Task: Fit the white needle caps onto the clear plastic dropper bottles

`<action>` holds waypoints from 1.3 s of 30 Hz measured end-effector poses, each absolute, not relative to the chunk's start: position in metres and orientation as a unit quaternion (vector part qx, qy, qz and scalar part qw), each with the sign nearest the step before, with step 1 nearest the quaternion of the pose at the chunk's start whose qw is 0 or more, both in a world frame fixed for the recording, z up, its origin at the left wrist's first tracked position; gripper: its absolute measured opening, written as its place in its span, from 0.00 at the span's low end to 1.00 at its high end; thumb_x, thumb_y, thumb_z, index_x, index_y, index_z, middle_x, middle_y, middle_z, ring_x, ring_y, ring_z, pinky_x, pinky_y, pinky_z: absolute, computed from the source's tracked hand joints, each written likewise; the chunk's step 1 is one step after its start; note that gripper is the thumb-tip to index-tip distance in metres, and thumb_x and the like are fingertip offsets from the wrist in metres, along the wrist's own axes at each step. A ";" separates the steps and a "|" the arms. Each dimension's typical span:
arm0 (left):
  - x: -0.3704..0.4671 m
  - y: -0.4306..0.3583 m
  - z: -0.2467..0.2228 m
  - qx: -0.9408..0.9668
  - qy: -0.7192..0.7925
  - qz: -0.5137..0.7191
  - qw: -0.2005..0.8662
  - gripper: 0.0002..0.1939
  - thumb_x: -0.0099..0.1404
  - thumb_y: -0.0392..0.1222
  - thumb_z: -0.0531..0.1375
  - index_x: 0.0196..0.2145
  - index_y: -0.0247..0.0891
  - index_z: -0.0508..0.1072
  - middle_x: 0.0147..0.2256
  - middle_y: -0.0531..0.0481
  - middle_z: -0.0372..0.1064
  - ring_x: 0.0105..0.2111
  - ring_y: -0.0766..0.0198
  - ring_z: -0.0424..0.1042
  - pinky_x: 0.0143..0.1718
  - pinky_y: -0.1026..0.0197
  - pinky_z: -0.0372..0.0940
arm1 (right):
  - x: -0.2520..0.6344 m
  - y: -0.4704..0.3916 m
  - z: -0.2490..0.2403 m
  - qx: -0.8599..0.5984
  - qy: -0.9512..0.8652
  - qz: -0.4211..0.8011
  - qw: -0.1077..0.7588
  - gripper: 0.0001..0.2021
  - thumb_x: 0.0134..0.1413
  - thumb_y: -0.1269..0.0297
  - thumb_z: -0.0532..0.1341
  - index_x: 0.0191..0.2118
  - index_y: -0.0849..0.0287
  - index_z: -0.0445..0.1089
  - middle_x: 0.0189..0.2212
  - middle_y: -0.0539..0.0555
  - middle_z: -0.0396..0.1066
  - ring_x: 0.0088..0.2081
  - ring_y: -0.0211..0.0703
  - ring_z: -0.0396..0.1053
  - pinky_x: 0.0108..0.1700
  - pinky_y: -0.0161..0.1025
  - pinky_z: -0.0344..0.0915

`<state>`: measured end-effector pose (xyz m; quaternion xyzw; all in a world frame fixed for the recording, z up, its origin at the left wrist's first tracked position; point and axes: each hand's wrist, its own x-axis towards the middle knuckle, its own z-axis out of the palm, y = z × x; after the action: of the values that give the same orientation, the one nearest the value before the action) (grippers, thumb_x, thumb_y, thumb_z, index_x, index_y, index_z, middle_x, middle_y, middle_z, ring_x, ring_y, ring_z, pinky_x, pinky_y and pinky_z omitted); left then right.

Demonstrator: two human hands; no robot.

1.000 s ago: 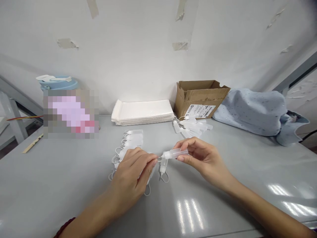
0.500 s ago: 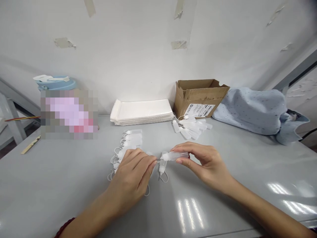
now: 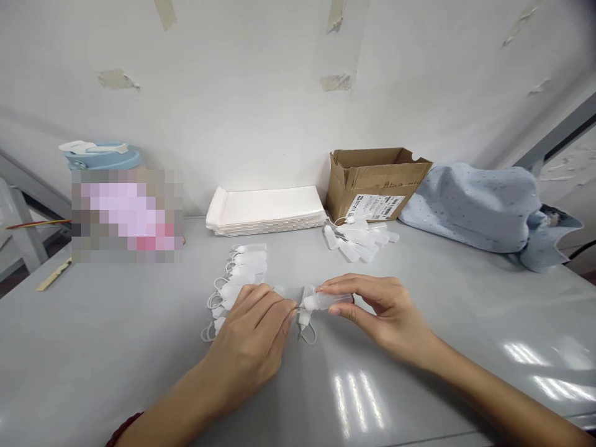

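My right hand holds a small translucent squeeze bottle on its side between thumb and fingers, nozzle toward the left. At the nozzle, my left hand is closed in a pinch around the bottle's thin tip; the fingers hide most of it. Beneath and behind the held bottle lies another small bottle with a looped cord. Beside and partly behind my left hand is a column of similar squeeze bottles, their white cord loops pointing left.
A loose pile of such bottles lies before an open cardboard box. A stack of white envelopes stands against the wall. To the right is a light blue cloth; at the far left, a blue-lidded container behind a blurred area.
Both hands and the held bottle have dropped slightly toward me. The left fingers are now closer to the nozzle, and the cord loop below the left hand is no longer visible.
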<state>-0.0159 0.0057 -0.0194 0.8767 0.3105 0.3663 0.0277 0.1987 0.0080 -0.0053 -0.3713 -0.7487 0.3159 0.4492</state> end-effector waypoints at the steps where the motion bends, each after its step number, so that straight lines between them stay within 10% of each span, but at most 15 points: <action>1: -0.016 0.006 -0.019 0.878 0.309 0.365 0.027 0.08 0.64 0.25 0.53 0.36 0.33 0.68 0.26 0.49 0.66 0.28 0.63 0.60 0.31 0.57 0.56 | 0.198 0.008 -0.005 -0.372 -0.748 0.317 0.449 0.09 0.52 0.74 0.64 0.40 0.61 0.75 0.36 0.57 0.78 0.37 0.45 0.75 0.40 0.43 0.73; 39: -0.015 0.003 -0.016 0.856 0.309 0.410 0.054 0.10 0.61 0.22 0.56 0.35 0.35 0.68 0.28 0.50 0.69 0.29 0.63 0.63 0.32 0.57 0.58 | 0.198 0.006 -0.006 -0.318 -0.758 0.283 0.494 0.17 0.51 0.80 0.62 0.43 0.53 0.75 0.37 0.53 0.78 0.40 0.45 0.76 0.42 0.43 0.74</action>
<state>-0.0152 0.0029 -0.0162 0.8563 0.3089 0.4104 0.0540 0.1980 0.0064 -0.0056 -0.3177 -0.7580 0.2828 0.4944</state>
